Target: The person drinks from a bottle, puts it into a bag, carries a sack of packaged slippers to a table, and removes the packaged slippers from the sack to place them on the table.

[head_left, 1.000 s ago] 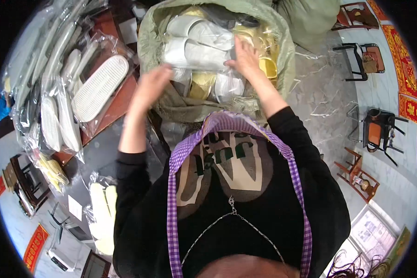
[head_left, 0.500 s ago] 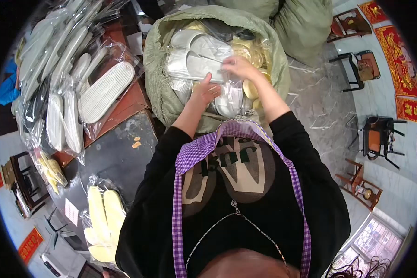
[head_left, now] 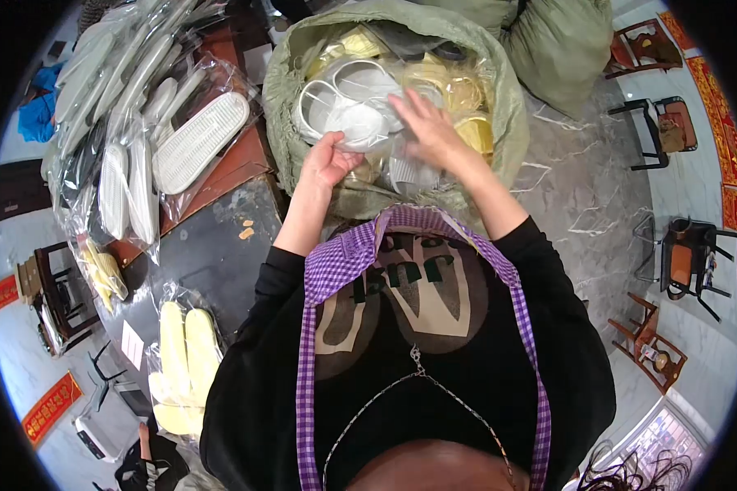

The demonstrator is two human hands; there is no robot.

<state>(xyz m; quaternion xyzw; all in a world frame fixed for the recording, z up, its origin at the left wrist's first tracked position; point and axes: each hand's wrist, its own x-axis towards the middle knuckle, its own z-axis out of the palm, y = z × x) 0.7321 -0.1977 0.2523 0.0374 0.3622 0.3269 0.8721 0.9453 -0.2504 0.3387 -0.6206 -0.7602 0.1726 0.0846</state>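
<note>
A pair of white slippers (head_left: 359, 121), apparently in clear plastic, is over the mouth of a big green woven sack (head_left: 291, 182), openings facing away from me. My left hand (head_left: 332, 160) grips the pair at its near left edge, thumb on top. At the right side of the slippers my right hand (head_left: 431, 131) is raised with fingers stretched out, a little blurred, and holds nothing. Bagged yellow slippers (head_left: 473, 135) fill the sack beyond and to the right of that hand. More bagged pale footwear lies beneath both hands.
Left of the sack, a pile of bagged white slippers (head_left: 201, 143) covers part of a dark table (head_left: 213, 278). Bagged yellow slippers (head_left: 187, 352) lie at its near end. Another full sack (head_left: 558, 53) stands at back right. Chairs (head_left: 688, 258) line the right wall.
The white slippers have turned so their openings face away. My right hand has let go of the plastic and spread its fingers. My left hand has moved left and closed on the pair.
</note>
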